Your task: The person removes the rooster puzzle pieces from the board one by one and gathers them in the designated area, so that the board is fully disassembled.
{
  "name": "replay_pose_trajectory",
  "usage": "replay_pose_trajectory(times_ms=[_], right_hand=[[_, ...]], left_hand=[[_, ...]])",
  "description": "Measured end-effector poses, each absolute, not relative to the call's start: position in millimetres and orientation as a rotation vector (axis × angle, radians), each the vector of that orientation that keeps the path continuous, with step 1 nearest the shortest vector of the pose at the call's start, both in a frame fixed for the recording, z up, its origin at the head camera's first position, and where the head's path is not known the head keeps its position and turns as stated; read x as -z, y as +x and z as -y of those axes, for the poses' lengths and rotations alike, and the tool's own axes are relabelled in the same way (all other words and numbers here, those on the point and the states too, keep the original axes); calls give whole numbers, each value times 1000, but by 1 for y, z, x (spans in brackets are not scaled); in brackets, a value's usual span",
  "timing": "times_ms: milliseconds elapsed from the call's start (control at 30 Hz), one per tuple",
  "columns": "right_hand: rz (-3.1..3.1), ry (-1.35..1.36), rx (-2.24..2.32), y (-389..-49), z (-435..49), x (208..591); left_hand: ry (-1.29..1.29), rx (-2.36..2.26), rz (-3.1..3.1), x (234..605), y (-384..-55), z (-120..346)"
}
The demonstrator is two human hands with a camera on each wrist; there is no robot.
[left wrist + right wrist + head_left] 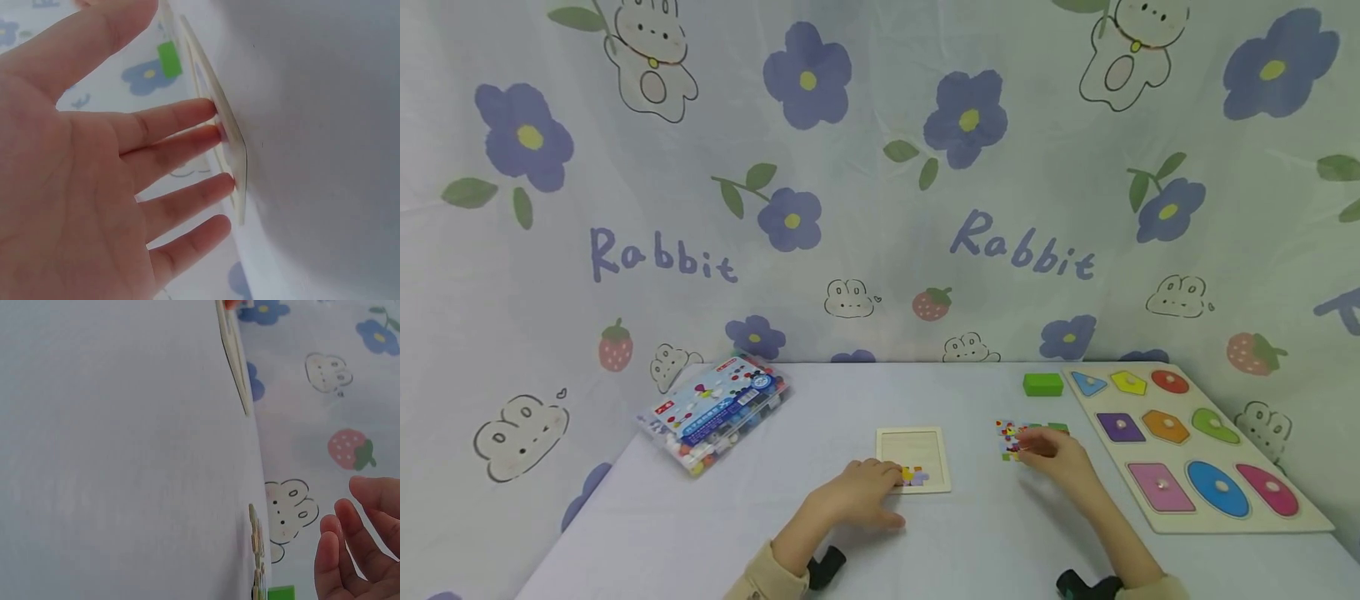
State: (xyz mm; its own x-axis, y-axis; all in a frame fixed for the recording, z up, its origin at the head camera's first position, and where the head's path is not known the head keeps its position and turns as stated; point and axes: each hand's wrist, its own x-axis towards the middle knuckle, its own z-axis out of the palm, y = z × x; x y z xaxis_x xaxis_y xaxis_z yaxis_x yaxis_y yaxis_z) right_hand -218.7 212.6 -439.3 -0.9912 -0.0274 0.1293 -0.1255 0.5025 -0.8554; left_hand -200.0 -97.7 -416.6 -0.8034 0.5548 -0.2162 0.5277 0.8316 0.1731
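Observation:
My left hand [859,493] rests its fingertips at the lower left of a small square wooden puzzle tray [928,446]. A few yellow and lilac puzzle pieces [917,477] lie in the tray's lower part, partly covered by those fingers. In the left wrist view the fingers are spread and nearly straight, their tips at the tray's edge [235,137]. My right hand [1060,458] hovers over a cluster of colourful puzzle pieces [1004,435], hiding part of them. The right wrist view shows its fingers [356,540] loosely bent, holding nothing, beside the pieces [257,544].
A green block [1042,384] stands behind the loose pieces. To the right lies a large shape board [1165,450] with knobbed coloured shapes. A clear packed case [718,408] of colourful items lies at the left back. A patterned curtain [880,208] hangs behind the white table.

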Motion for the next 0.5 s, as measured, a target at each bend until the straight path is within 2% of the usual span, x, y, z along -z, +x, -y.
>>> replay_pose_trajectory(times_ms=[500], right_hand=[[2648,254,-1582,-231,-153,449]], left_hand=[[806,-221,-2739,413,-204,106]])
